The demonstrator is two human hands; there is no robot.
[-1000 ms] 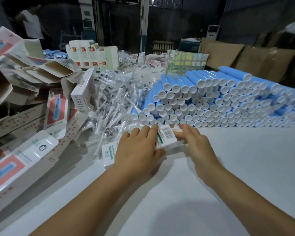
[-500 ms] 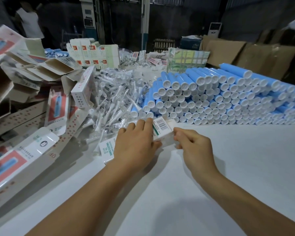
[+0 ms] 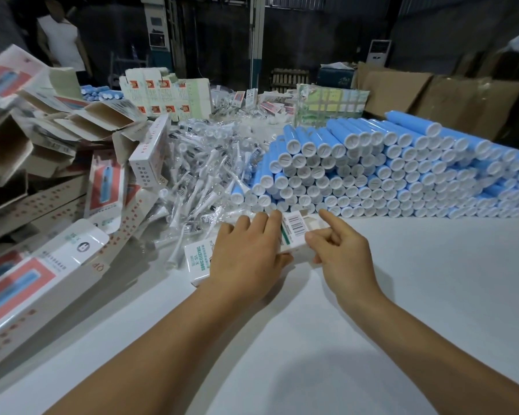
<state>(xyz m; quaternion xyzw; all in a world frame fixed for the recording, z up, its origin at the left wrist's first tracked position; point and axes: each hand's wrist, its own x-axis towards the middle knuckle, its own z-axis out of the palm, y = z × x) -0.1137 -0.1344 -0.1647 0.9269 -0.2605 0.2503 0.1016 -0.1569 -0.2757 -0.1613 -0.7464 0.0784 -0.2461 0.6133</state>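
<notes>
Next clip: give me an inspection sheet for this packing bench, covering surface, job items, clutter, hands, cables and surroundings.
Surface: white table, smooth top.
Job's things: white carton with a barcode, between both hands, just in front of the tubes.
Clutter: blue tubes stacked in rows; bagged brush heads in a heap; open cartons piled at left.
Hands: left hand holds the carton from above; right hand pinches its right end, forefinger straight.
Cables: nothing seen.
Surroundings: cardboard boxes behind; a person standing far left.

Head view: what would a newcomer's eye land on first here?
A big stack of blue tubes fills the right side of the table. Just before it, the left hand and right hand hold a white barcoded carton; bagged brush heads lie heaped to its left.
</notes>
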